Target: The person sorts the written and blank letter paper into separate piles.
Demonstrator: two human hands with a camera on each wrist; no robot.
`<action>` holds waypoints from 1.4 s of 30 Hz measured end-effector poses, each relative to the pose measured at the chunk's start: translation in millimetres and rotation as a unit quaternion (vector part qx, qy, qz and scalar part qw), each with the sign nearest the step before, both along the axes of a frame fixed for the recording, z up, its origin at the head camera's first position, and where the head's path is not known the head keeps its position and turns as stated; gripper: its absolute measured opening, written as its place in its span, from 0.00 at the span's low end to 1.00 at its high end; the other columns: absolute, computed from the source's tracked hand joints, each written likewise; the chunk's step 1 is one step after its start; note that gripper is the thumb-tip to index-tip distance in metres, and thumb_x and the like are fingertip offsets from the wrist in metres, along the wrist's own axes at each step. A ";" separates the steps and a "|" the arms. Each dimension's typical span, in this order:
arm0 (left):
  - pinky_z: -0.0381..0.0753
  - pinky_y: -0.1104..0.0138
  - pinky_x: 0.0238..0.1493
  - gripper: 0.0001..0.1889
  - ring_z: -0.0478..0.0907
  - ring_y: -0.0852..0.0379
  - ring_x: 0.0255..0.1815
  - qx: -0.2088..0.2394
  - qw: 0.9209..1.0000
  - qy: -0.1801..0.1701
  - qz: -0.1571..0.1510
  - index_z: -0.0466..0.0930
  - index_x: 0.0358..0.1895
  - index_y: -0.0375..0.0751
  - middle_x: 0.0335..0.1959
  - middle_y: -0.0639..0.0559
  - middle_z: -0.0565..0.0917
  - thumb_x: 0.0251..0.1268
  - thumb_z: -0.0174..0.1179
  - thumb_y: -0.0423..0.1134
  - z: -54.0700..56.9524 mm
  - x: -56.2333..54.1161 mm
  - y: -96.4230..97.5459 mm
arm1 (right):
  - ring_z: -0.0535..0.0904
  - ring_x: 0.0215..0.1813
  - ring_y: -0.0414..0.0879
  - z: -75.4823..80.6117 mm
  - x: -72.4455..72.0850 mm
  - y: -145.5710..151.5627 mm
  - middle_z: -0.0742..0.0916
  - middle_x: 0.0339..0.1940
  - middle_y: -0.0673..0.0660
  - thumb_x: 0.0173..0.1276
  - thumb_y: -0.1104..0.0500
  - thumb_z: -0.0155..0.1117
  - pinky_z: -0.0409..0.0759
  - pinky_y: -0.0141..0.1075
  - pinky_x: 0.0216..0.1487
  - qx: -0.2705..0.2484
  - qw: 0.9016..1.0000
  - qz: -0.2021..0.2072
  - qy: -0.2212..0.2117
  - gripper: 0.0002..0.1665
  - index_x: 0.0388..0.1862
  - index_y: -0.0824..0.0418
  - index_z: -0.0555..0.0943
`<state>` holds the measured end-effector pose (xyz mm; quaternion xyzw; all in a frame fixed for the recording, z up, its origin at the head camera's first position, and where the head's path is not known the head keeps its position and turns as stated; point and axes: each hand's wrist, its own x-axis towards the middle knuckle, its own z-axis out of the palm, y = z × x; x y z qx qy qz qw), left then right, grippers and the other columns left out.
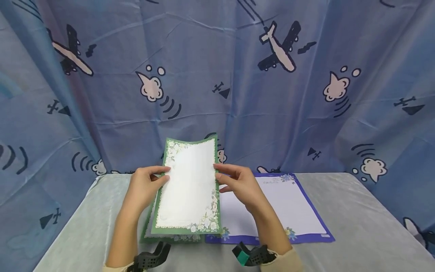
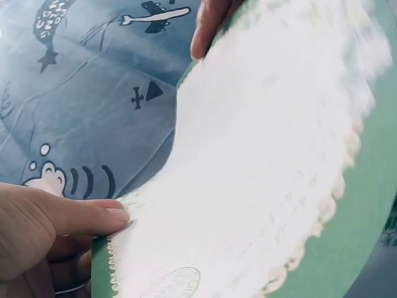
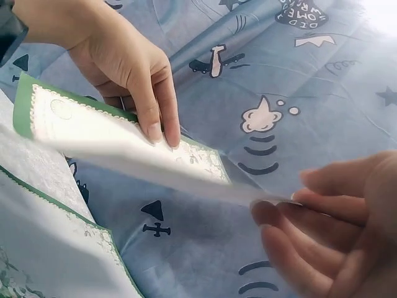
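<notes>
A green-bordered sheet of paper with white flowers in its corners is held up, tilted, in front of me. My left hand pinches its left edge between thumb and fingers. On the opposite edge, the right hand grips the paper the same way. In the left wrist view the sheet bows in a curve, with the left thumb lying on its face. Seen nearly edge-on in the right wrist view, the paper spans from the left hand to the right fingertips.
Beneath the raised sheet lies another green-bordered sheet, mostly covered. To the right, a purple-bordered sheet with blue flowers lies flat on the pale table. A blue curtain printed with planes and clouds hangs behind.
</notes>
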<state>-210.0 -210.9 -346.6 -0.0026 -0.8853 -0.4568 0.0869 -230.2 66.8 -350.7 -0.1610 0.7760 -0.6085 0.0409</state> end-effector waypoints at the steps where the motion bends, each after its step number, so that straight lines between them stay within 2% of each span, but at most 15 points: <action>1: 0.69 0.66 0.26 0.16 0.67 0.55 0.25 0.000 1.000 -0.002 0.000 0.84 0.60 0.44 0.49 0.43 0.85 0.70 0.63 0.36 -0.8 -0.2 -1.4 | 0.84 0.60 0.56 -0.1 0.5 -0.8 0.81 0.69 0.61 0.74 0.57 0.63 0.87 0.40 0.48 -0.001 1.000 0.003 -0.002 0.25 0.68 0.58 0.78; 4: 0.70 0.66 0.27 0.16 0.69 0.54 0.27 -0.006 1.000 -0.004 -0.004 0.85 0.59 0.44 0.53 0.42 0.85 0.71 0.62 0.36 -2.8 -1.4 -6.2 | 0.84 0.60 0.56 -0.5 0.7 -2.5 0.81 0.69 0.62 0.74 0.56 0.63 0.87 0.41 0.48 -0.004 1.000 0.007 -0.007 0.25 0.68 0.59 0.78; 7: 0.70 0.65 0.27 0.16 0.71 0.53 0.28 -0.013 1.000 -0.008 -0.007 0.84 0.60 0.43 0.55 0.41 0.85 0.71 0.62 0.36 -4.4 -2.9 -11.2 | 0.85 0.56 0.54 -2.9 -1.4 -5.6 0.82 0.67 0.63 0.74 0.56 0.63 0.88 0.41 0.48 -0.004 1.000 0.010 -0.014 0.25 0.67 0.59 0.79; 13: 0.74 0.65 0.33 0.16 0.77 0.52 0.35 -0.026 1.000 -0.016 -0.008 0.84 0.60 0.41 0.54 0.39 0.85 0.71 0.62 0.36 -7.8 -4.8 -19.5 | 0.86 0.48 0.48 -10.5 -4.3 -15.6 0.84 0.65 0.63 0.75 0.55 0.62 0.88 0.41 0.47 -0.003 0.999 0.016 -0.028 0.24 0.66 0.61 0.80; 21: 0.77 0.64 0.40 0.15 0.82 0.49 0.45 -0.045 0.998 -0.037 -0.005 0.85 0.57 0.40 0.54 0.39 0.85 0.71 0.61 0.36 -12.8 -7.9 -25.3 | 0.86 0.44 0.46 -23.2 -9.0 -23.2 0.86 0.60 0.63 0.75 0.57 0.62 0.88 0.40 0.45 0.007 0.999 0.007 -0.040 0.22 0.64 0.62 0.81; 30: 0.77 0.64 0.37 0.16 0.82 0.51 0.42 -0.054 0.996 -0.062 -0.021 0.85 0.57 0.37 0.54 0.38 0.86 0.69 0.62 0.34 -22.6 -11.3 -27.1 | 0.85 0.42 0.44 -35.4 -12.5 -27.7 0.86 0.60 0.65 0.75 0.57 0.61 0.87 0.41 0.45 0.016 0.999 0.016 -0.046 0.23 0.64 0.64 0.80; 38: 0.81 0.60 0.42 0.16 0.82 0.48 0.46 -0.050 0.996 -0.066 -0.030 0.85 0.57 0.37 0.58 0.38 0.85 0.68 0.63 0.33 -34.2 -16.0 -28.5 | 0.88 0.45 0.51 -49.5 -15.5 -33.4 0.86 0.60 0.65 0.70 0.63 0.66 0.88 0.42 0.41 0.004 0.999 -0.025 -0.021 0.20 0.60 0.64 0.83; 42: 0.83 0.58 0.44 0.17 0.82 0.45 0.50 -0.051 0.996 -0.071 -0.030 0.84 0.58 0.37 0.58 0.38 0.84 0.67 0.64 0.33 -37.3 -18.1 -29.2 | 0.88 0.39 0.51 -55.4 -18.1 -35.8 0.86 0.59 0.66 0.67 0.67 0.67 0.88 0.44 0.39 0.007 0.999 -0.046 -0.011 0.19 0.58 0.64 0.85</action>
